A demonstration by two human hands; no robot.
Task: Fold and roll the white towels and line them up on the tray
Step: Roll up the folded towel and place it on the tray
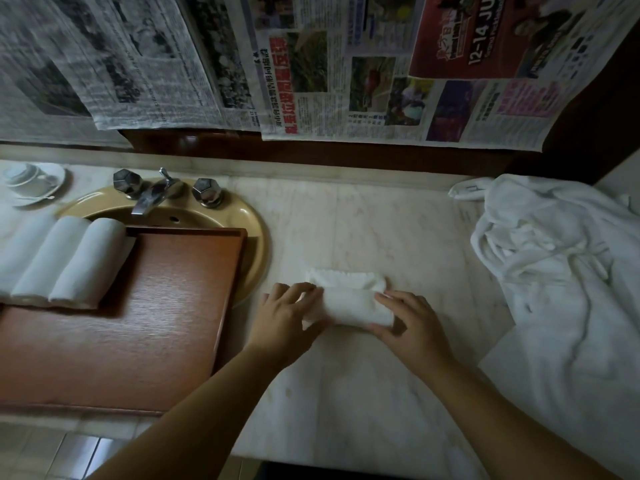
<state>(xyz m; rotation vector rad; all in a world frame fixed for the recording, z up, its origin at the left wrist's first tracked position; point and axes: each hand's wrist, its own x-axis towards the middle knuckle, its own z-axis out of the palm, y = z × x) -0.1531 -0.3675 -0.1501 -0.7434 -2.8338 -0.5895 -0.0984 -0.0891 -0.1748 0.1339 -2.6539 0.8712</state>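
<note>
Both hands were on a half-rolled white towel on the marble counter: left hand curled round one end, right hand round the other. Big white heap of laundry sat off right. Wooden tray over the sink held three rolled towels side by side, touching.

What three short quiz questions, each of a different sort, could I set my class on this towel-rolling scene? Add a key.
1. True or false: both hands grip the towel roll.
2. How many rolled towels lie on the tray: A two, B three, C five?
3. Fill in: the heap of white cloth lies to the person's ____.

Key: 1 true, left hand and right hand; 2 B; 3 right.
</note>
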